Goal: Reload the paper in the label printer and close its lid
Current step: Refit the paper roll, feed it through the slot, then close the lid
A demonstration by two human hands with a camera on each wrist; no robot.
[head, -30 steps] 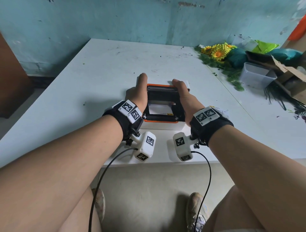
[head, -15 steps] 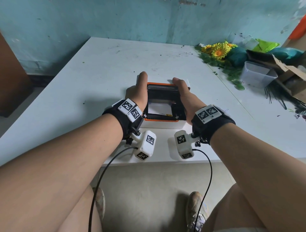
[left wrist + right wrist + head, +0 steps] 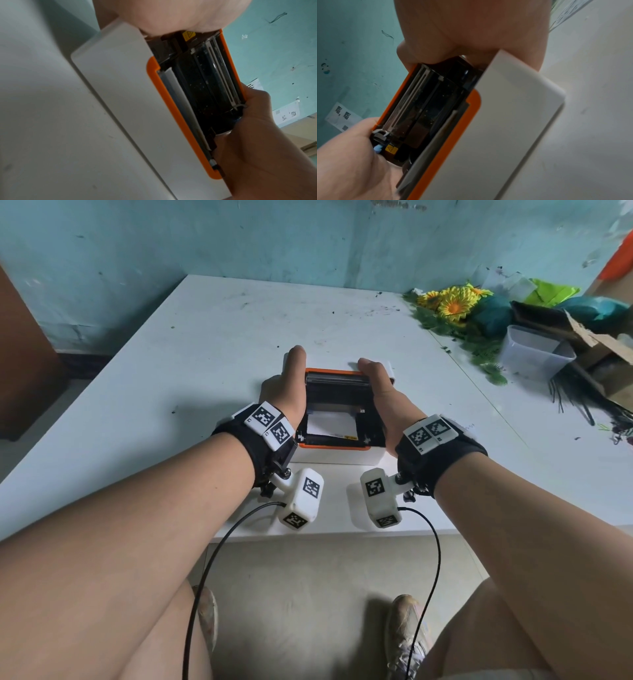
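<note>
At frame centre, the left hand [image 3: 284, 392] and right hand [image 3: 380, 395] grasp the printer's [image 3: 337, 455] raised lid [image 3: 337, 392]; paper [image 3: 330, 424] looks loaded. Next: press the lid down evenly.

Yellow warning triangle sticker [image 3: 391, 150] inside printer [image 3: 496, 128]

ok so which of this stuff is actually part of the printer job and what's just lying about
Part of the job:
printer, held at its sides
lid, open
paper inside
left hand
right hand

Lying about, far right of the table:
fake flowers
clear tub
cardboard box
</note>
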